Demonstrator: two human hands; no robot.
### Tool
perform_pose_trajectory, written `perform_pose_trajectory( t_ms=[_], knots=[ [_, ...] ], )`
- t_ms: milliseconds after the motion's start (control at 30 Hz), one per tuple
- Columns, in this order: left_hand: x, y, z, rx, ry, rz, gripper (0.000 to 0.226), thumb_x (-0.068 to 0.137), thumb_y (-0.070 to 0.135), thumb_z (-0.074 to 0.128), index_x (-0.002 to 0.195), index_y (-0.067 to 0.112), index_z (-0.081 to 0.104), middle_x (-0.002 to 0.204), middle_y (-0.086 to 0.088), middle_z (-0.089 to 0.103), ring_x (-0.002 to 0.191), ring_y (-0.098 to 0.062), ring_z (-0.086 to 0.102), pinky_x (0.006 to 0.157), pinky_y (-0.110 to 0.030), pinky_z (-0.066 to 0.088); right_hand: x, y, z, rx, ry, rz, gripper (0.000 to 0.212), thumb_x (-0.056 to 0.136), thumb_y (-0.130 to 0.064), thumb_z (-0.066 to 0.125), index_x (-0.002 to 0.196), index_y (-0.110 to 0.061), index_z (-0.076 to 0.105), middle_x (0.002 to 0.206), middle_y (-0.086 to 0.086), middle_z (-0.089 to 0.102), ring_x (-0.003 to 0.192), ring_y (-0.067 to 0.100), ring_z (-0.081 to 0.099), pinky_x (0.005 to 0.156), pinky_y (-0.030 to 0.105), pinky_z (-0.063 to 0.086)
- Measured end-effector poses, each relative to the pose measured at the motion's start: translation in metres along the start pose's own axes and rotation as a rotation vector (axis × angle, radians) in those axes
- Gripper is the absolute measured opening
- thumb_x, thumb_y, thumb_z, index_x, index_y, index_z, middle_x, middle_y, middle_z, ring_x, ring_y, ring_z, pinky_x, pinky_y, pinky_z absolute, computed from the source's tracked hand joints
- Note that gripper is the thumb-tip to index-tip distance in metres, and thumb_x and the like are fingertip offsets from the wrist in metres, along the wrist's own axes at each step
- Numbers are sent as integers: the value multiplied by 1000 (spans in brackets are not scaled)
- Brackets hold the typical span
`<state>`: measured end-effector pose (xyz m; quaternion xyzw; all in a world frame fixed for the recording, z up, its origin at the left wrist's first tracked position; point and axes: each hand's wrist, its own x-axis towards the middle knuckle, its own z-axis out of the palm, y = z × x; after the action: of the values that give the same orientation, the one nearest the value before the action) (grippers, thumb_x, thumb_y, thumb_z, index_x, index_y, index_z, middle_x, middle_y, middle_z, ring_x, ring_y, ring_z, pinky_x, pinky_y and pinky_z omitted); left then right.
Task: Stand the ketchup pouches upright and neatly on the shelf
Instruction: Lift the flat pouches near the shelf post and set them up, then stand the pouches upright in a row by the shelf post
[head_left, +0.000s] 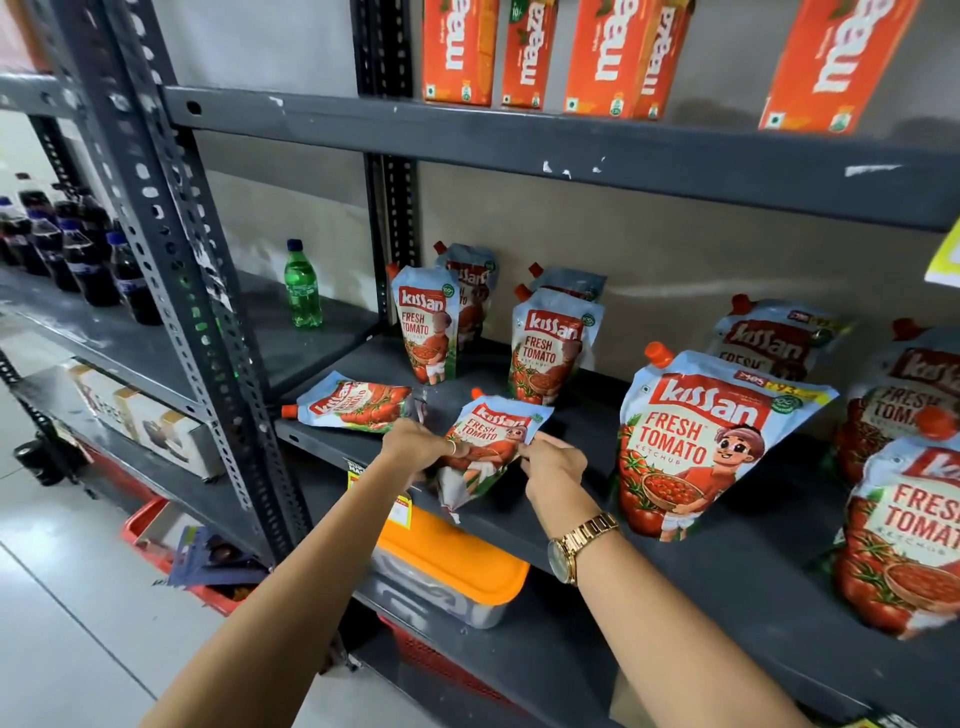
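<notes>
we find a glossy, crinkled ketchup pouch (485, 447) tilted at the front edge of the dark metal shelf (582, 452), bare shelf just behind it. our left hand (418, 446) and right hand (553, 462) pinch its two sides. another fallen pouch (353, 402) lies flat alongside.

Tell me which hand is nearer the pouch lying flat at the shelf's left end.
Left. The left hand is just right of the flat pouch, almost at its base; the right hand is farther right, past the held pouch.
</notes>
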<state>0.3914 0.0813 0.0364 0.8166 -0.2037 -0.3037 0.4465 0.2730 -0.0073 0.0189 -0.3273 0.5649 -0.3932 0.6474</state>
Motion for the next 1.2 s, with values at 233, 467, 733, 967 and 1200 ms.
perform_pose_trajectory(
  t_ms=[233,467,733,967,1200],
  knots=[
    [12,13,-5,-135,141,230,35,63,-2,79,77,11,50,85,-7,63,82,-21,59,58,-24,49,-9,-30,23,64,-57,-309,24,73,14,65,91,-3,69,96,16,72,78,18,66,70,28,57],
    [28,-3,17,-100,167,334,38,69,-5,73,83,8,40,89,-6,53,84,-20,51,66,-24,44,-3,-15,22,-229,-78,-584,12,79,3,65,88,-4,65,93,12,70,78,12,61,57,6,42],
    [27,-6,19,-141,182,323,40,72,-1,73,106,3,52,103,-5,57,99,-18,56,81,-27,46,-12,-4,17,-252,-54,-748,19,78,-1,66,92,-10,57,100,11,63,70,2,53,54,7,43],
    [14,-14,-6,-325,624,279,23,77,-4,54,96,8,56,87,-3,59,82,-25,59,77,-35,49,-34,1,27,-223,-86,-982,16,86,-18,61,93,-6,55,105,16,63,90,18,58,62,-6,39],
    [16,-16,-40,-350,705,182,25,82,-4,49,105,5,56,104,-14,63,87,-25,57,80,-38,48,-54,2,52,-227,-160,-1104,15,82,-2,60,97,-4,60,95,5,62,82,10,56,64,3,46]
  ],
)
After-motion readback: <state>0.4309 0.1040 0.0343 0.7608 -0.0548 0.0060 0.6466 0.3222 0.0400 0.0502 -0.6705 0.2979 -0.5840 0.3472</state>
